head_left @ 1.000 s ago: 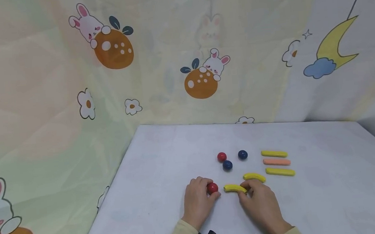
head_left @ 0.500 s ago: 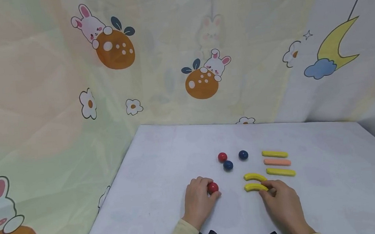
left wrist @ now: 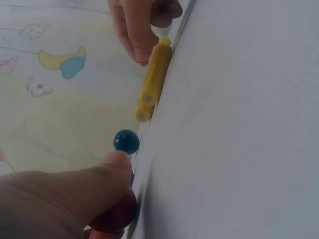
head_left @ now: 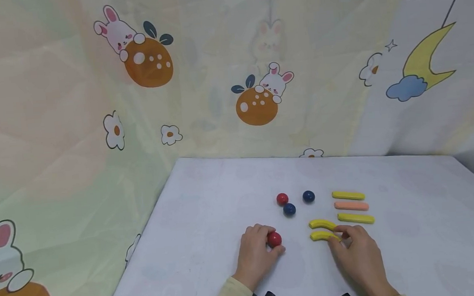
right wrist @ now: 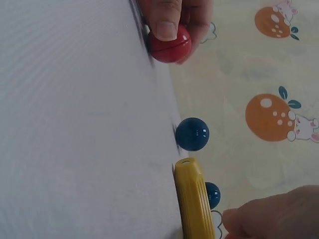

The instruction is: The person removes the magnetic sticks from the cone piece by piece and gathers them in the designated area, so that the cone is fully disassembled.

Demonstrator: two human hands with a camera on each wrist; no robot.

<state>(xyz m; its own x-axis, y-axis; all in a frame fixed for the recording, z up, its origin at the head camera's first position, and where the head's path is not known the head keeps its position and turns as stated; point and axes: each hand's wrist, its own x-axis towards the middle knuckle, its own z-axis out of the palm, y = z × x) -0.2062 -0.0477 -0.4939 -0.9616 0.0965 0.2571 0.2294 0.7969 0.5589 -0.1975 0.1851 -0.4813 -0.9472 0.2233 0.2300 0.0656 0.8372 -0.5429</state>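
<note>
My left hand [head_left: 255, 258] grips a red ball [head_left: 274, 239] on the white table, thumb and fingers on either side of it. Two curved yellow sticks lie close together in the middle of the head view, a back one [head_left: 321, 224] and a front one [head_left: 322, 236]. My right hand [head_left: 362, 259] is at the right end of the front stick, its thumb and index finger parted around that end. In the right wrist view a fingertip [right wrist: 233, 219] stands clear of the ridged yellow stick [right wrist: 193, 199]. The rest of that hand is out of that view.
Behind the hands sit another red ball [head_left: 282, 199] and two dark blue balls, one [head_left: 289, 209] beside it and one [head_left: 308, 196] farther right. To the right lie a pink stick [head_left: 351, 206] between two straight yellow sticks [head_left: 356, 218]. A printed cloth [head_left: 198, 76] hangs behind the table.
My right hand has moved right with the front curved stick, setting it alongside the other one, then spread its fingers. My left hand has shifted slightly right with the red ball.
</note>
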